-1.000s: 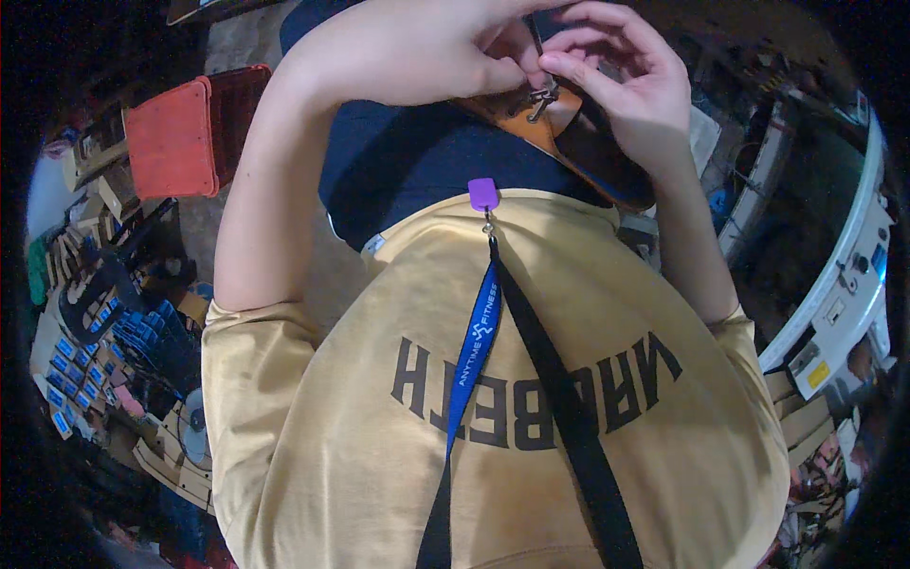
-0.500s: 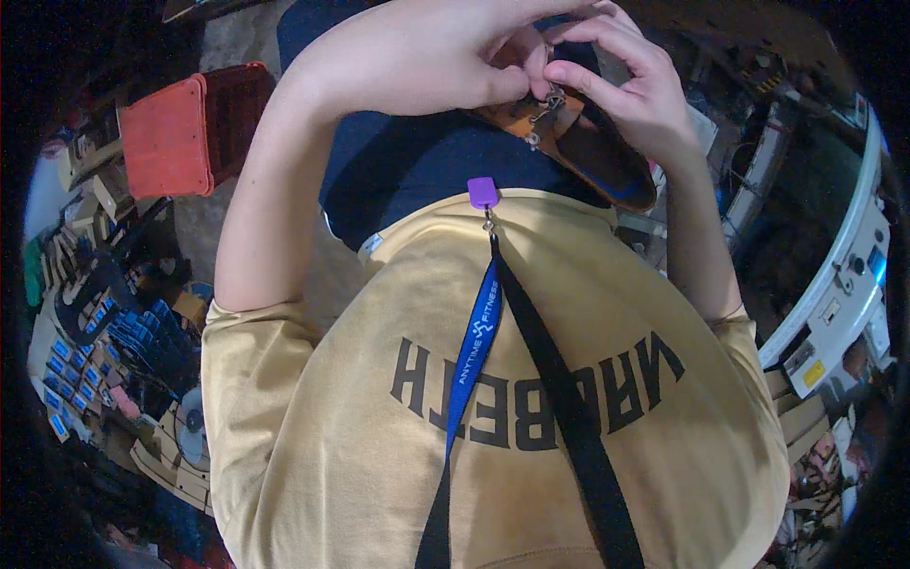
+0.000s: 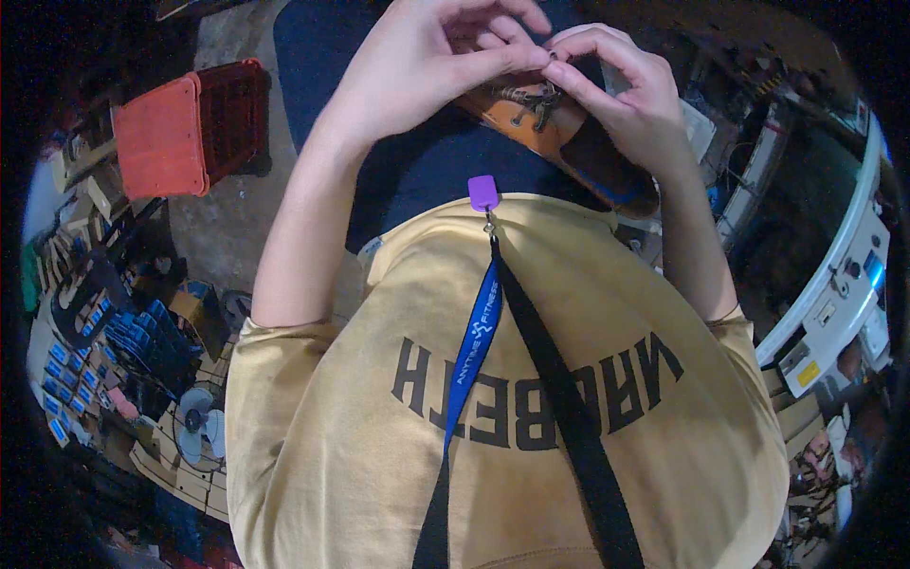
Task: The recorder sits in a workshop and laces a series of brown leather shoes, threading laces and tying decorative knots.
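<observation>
At far left, a red plastic crate [image 3: 158,137] is sitting beyond the left edge of the dark blue lap [image 3: 408,163]. The left hand [image 3: 427,66] is spreading its forefinger from its thumb, whose tip is meeting the right fingertips; whether it is gripping anything, I cannot tell. The tan leather lace-up shoe [image 3: 542,137] is lying on the lap, reaching its right edge. The right hand [image 3: 626,85] is pinching the dark lace [image 3: 553,87] between thumb and forefinger.
</observation>
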Motion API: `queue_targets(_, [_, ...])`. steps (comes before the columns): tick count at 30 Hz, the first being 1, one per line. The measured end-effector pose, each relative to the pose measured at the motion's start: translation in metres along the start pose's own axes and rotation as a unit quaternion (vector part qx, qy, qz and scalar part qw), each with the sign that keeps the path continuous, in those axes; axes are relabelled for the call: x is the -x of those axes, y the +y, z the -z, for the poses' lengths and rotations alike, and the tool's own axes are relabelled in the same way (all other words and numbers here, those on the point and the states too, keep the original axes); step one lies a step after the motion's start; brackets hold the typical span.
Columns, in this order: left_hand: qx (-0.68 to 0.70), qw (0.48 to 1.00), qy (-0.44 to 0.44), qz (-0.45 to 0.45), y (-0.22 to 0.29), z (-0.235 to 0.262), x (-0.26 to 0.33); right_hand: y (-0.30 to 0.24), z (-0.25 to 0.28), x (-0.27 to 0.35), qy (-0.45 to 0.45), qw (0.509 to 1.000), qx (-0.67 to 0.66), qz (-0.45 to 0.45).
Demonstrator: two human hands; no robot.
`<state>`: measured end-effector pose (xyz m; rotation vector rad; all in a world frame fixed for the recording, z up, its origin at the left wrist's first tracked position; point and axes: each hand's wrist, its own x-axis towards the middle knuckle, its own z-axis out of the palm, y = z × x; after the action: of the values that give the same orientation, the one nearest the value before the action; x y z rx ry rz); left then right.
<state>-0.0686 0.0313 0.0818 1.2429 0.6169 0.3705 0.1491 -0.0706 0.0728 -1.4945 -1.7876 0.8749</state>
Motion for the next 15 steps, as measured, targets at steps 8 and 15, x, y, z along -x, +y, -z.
queue_targets(8, [-0.01,0.992,0.079,-0.099,-0.025,-0.013,0.001,0.01,0.006,0.003,-0.021,0.999,-0.025,-0.005])
queue_targets(15, [-0.098,0.975,0.13,-0.154,-0.031,-0.012,0.005,-0.01,0.015,-0.013,0.016,0.995,0.081,0.062])
